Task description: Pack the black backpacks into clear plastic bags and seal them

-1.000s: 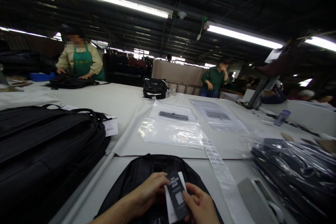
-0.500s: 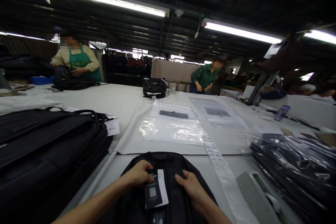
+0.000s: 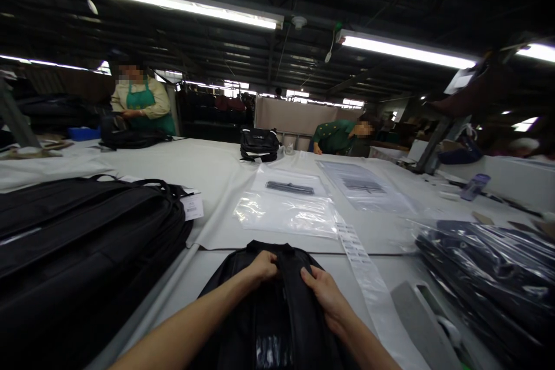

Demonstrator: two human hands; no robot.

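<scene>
A black backpack (image 3: 229,283) lies flat on the white table right in front of me, its top end pointing away. My left hand (image 3: 262,266) is closed on the upper part of the backpack, fingers curled into the fabric near the top handle. My right hand (image 3: 323,293) rests beside it on the same top part, fingers bent and pressing on the fabric. The hang tag seen earlier is out of sight.
A stack of black bags (image 3: 82,237) with a white tag (image 3: 192,206) lies at left. Clear plastic bags (image 3: 288,214) lie ahead, bagged dark goods (image 3: 489,277) at right. A small black bag (image 3: 259,145) stands farther off. Two other people (image 3: 141,105) work at the far table edge.
The black and white hang tag that my hands held has gone from view. Both hands moved forward onto the backpack's top end. The person in green at the back has bent down.
</scene>
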